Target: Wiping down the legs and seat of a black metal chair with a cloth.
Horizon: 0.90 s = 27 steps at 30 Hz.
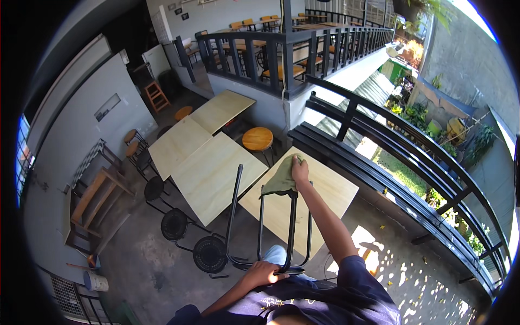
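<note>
A stool with black metal tube legs (293, 227) is upturned before me, its legs pointing up and away and its round base end by my lap. My left hand (264, 273) grips it low down, beside my leg. My right hand (300, 172) is closed on a green cloth (280, 178), which drapes over the leg ends on the far side. Whether the fingers also hold a leg through the cloth is hidden. One bare leg end rises to the left of the cloth. Behind the stool lies a pale wood-topped table (333, 187).
More pale tables (221, 174) stand ahead. Several black round stools (210, 254) line their left side, and a wood-topped stool (257, 139) stands beyond. On the right runs a black slatted bench with railing (390, 183). A wooden bench (91, 199) and a bucket (96, 281) are at left.
</note>
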Tool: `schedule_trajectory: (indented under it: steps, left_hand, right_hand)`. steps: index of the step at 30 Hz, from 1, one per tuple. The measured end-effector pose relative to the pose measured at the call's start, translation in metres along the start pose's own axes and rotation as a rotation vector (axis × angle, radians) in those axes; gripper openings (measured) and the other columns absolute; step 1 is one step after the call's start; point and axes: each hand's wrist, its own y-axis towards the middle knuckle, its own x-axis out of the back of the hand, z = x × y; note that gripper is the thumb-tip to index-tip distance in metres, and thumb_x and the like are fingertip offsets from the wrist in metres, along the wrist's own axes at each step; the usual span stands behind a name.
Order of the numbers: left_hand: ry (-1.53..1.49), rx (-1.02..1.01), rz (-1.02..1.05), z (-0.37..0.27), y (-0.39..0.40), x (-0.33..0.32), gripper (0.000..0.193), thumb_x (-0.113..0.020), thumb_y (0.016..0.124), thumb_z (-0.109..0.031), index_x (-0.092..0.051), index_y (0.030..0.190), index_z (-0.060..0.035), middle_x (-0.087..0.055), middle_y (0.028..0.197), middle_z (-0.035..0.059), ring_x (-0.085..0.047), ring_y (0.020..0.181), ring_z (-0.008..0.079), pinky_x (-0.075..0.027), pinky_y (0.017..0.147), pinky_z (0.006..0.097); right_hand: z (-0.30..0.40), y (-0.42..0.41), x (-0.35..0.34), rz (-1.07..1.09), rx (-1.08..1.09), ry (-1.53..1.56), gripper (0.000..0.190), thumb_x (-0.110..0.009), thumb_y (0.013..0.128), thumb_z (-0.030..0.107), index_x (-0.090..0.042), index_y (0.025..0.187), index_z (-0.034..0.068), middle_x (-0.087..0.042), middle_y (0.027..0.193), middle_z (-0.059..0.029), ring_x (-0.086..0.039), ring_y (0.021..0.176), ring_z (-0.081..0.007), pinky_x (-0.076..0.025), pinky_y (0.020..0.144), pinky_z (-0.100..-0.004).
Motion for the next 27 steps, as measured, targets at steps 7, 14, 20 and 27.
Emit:
schedule_trajectory:
  steps: [7, 14, 20, 27]
  left_hand:
    - [0.007, -0.016, 0.025, -0.001, 0.007, -0.016, 0.058, -0.052, 0.082, -0.065, -0.071, 0.092, -0.011, -0.068, 0.079, 0.0135, -0.066, 0.079, 0.0337, -0.051, 0.073, 0.0429]
    - [-0.01, -0.042, -0.012, 0.005, 0.0, -0.023, 0.058, -0.054, 0.081, -0.064, -0.071, 0.089, -0.0091, -0.067, 0.075, 0.0138, -0.065, 0.075, 0.0341, -0.051, 0.071, 0.0429]
    - [-0.01, -0.087, -0.023, -0.008, 0.009, -0.007, 0.058, -0.057, 0.08, -0.062, -0.07, 0.079, -0.0058, -0.066, 0.073, 0.0158, -0.065, 0.074, 0.0351, -0.051, 0.069, 0.0441]
    - [-0.035, -0.04, 0.009, -0.008, 0.002, -0.004, 0.057, -0.057, 0.081, -0.062, -0.07, 0.08, -0.0065, -0.066, 0.075, 0.0158, -0.065, 0.076, 0.0346, -0.05, 0.071, 0.043]
  right_hand:
    - [0.012, 0.044, 0.017, 0.155, 0.021, -0.175, 0.05, -0.05, 0.092, 0.043, -0.06, 0.1, -0.006, -0.065, 0.092, -0.0255, -0.063, 0.085, -0.0408, -0.048, 0.076, -0.0463]
    - [0.016, 0.041, 0.033, 0.709, -0.569, 0.763, 0.042, -0.045, 0.092, 0.043, -0.065, 0.097, 0.006, -0.067, 0.092, -0.011, -0.065, 0.082, -0.0279, -0.051, 0.083, -0.0399]
    - [-0.005, 0.056, 0.052, -0.075, -0.177, -0.037, 0.061, -0.045, 0.093, 0.048, -0.064, 0.095, -0.011, -0.065, 0.093, -0.0272, -0.063, 0.089, -0.0411, -0.047, 0.079, -0.0454]
    - [0.008, 0.022, 0.042, -0.197, -0.211, 0.136, 0.058, -0.04, 0.096, 0.041, -0.063, 0.093, -0.012, -0.064, 0.089, -0.0302, -0.062, 0.087, -0.0431, -0.045, 0.077, -0.0453]
